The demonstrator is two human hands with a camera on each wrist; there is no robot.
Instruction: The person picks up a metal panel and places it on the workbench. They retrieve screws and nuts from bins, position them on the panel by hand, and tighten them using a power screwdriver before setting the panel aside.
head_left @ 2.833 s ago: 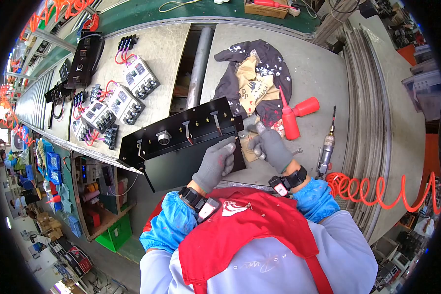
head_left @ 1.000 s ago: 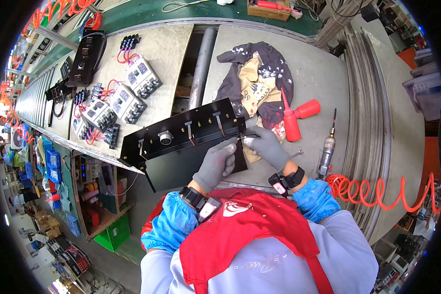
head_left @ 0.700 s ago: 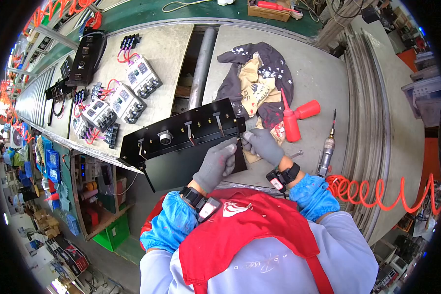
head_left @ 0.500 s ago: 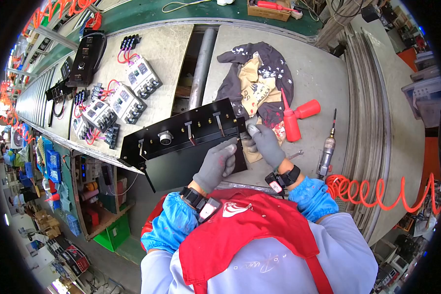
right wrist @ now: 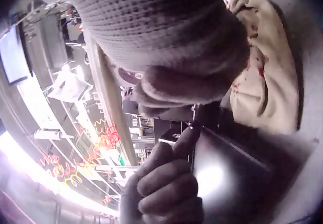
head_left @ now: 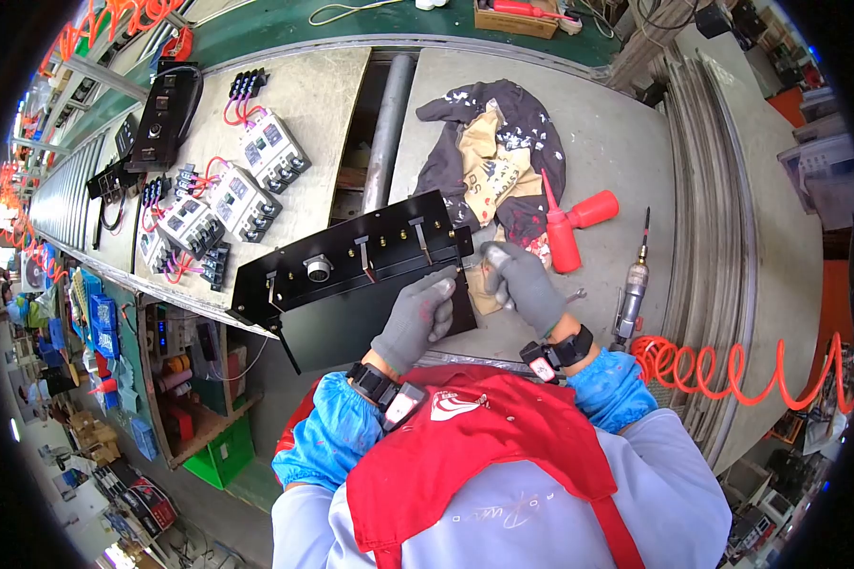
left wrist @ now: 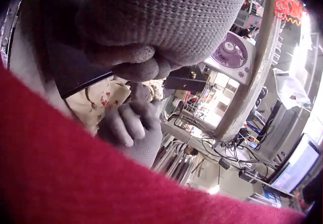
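Note:
A black metal panel with a round silver connector and brass studs lies tilted across the bench's front edge. My gloved left hand rests over its lower sheet, fingers curled and fingertips gripping at the right end. In the right wrist view, the left index fingertip meets a small shiny spot at the panel's edge. Just right of that end, my gloved right hand has curled fingers and pinches a thin metal piece, mostly hidden by the glove. Its kind I cannot tell. Behind the right hand lies a stained cloth.
Red squeeze bottles lie beside the cloth. A pneumatic screwdriver with a coiled red hose is at the right, and a small wrench lies near the right wrist. Wired breaker units stand on the left board.
My right hand works back and forth at the panel's right end, its fingers turning, and is now slightly farther right than half a second ago. The left hand and panel hold their place.

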